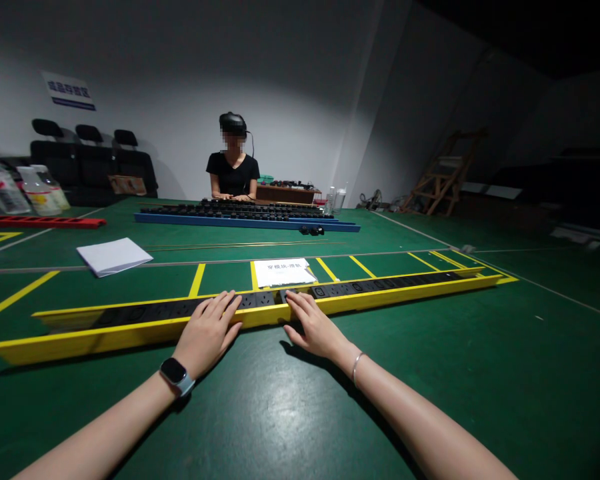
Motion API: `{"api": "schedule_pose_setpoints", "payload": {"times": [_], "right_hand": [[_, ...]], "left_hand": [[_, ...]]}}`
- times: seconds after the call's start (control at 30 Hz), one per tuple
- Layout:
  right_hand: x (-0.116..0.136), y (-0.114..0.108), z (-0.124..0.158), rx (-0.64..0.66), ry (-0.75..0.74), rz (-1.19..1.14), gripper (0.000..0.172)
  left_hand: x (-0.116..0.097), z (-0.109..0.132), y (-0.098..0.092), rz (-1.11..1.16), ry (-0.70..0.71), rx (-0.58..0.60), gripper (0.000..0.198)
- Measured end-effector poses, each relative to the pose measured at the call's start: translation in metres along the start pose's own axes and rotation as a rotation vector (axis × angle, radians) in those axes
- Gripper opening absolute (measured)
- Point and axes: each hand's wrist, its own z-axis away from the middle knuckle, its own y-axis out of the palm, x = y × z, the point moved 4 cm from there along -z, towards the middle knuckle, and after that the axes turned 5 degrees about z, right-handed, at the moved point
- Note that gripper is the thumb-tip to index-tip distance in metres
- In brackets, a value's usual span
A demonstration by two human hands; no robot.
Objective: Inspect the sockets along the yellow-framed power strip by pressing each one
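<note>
A long yellow channel [375, 298] lies across the green table with a row of black socket modules [153, 311] inside it. My left hand [210, 331] rests over the channel left of its middle, fingers stretched out on the modules and thumb along the near wall. To the right, my right hand [316, 323] has its fingertips on one black module [283, 295], fingers extended and thumb apart by the near wall. Small gaps show on both sides of that module. Neither hand is wrapped round anything. My fingers partly cover the modules under them.
Behind the channel are a printed sign [284, 272], white paper [114, 256] and thin rods [240, 245]. Farther back, a blue channel [250, 222] holds many black modules, where a person [233, 175] sits. Bottles [37, 190] and a red rail [43, 222] are at left.
</note>
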Motion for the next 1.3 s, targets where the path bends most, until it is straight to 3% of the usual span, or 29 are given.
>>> {"api": "schedule_pose_setpoints", "payload": {"times": [0.2, 0.77, 1.1, 1.3], "right_hand": [[0.001, -0.002, -0.002, -0.017, 0.029, -0.031, 0.059], [-0.003, -0.001, -0.012, -0.057, 0.101, -0.034, 0.020], [-0.021, -0.005, -0.006, -0.115, 0.147, -0.007, 0.013], [-0.029, -0.005, 0.003, -0.155, 0.117, -0.033, 0.022]], "left_hand": [[0.000, 0.000, 0.000, -0.010, 0.003, -0.007, 0.051], [0.000, -0.001, -0.001, 0.012, -0.001, -0.011, 0.050], [0.000, 0.000, -0.001, 0.013, 0.003, -0.020, 0.050], [0.000, 0.000, -0.001, 0.017, -0.004, -0.012, 0.050]]}}
